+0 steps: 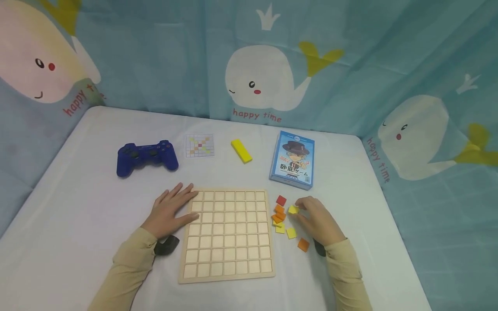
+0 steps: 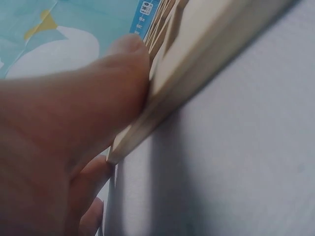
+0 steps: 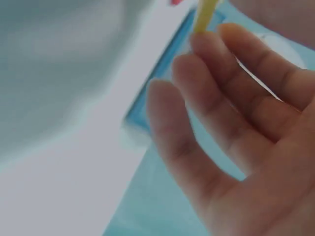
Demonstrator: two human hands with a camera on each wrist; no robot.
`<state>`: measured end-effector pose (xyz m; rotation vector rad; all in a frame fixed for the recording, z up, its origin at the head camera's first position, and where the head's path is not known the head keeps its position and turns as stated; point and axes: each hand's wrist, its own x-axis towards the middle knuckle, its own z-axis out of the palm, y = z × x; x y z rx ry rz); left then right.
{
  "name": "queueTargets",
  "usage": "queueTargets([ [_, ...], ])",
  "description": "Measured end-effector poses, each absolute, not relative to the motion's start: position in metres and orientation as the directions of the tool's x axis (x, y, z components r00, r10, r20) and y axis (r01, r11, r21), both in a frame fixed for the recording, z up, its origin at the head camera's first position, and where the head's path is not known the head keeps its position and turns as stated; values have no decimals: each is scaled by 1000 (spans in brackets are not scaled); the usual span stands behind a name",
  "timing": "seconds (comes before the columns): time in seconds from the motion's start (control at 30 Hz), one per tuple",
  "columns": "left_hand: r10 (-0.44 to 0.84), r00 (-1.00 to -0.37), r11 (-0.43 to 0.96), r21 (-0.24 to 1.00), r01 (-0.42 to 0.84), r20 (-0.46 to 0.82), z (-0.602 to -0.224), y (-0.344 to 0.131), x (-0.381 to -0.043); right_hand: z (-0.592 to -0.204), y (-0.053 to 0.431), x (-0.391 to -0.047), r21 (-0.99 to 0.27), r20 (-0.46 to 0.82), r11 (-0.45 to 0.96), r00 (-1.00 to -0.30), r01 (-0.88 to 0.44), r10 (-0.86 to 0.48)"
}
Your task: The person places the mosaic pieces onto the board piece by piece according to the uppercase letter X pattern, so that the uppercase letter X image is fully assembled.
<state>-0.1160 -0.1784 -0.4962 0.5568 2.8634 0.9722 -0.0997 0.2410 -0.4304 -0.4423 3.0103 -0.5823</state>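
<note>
A wooden grid board (image 1: 229,233) lies on the white table, its square cells bare. My left hand (image 1: 169,214) rests at its upper left edge with fingers spread; the left wrist view shows the thumb (image 2: 123,73) against the board's rim. To the right of the board, my right hand (image 1: 319,220) pinches a yellow square tile (image 1: 293,210) between thumb and fingers. In the right wrist view that yellow tile (image 3: 204,17) shows blurred at the fingertips. Beside this hand lie a red tile (image 1: 281,200), several orange tiles (image 1: 303,245) and yellow tiles (image 1: 291,233).
Behind the board are a blue game controller (image 1: 147,157), a small card with a coloured grid pattern (image 1: 199,145), a yellow block (image 1: 241,151) and a blue game box (image 1: 292,160). A whale-print curtain (image 1: 175,65) hangs along the table's far edge.
</note>
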Motion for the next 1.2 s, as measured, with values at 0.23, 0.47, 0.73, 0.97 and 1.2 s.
queueTargets([
  [0.23,347,-935,722,613,319,78,-498,-180,-116,-414,194,-122,-411,136,745,-844,-525,-519],
  [0.47,324,-936,704,626,336,138,-497,-182,-114,-416,125,-148,-440,135,599,-709,-669,-692],
  [0.73,323,-932,673,654,347,162,-497,-180,-114,-430,72,-158,-464,37,570,-657,-679,-753],
  [0.97,331,-925,662,651,370,189,-495,-179,-113,-441,56,-160,-420,-17,605,-661,-677,-750],
  [1.2,325,-927,668,648,366,189,-493,-179,-112,-442,49,-159,-365,-67,642,-669,-674,-741],
])
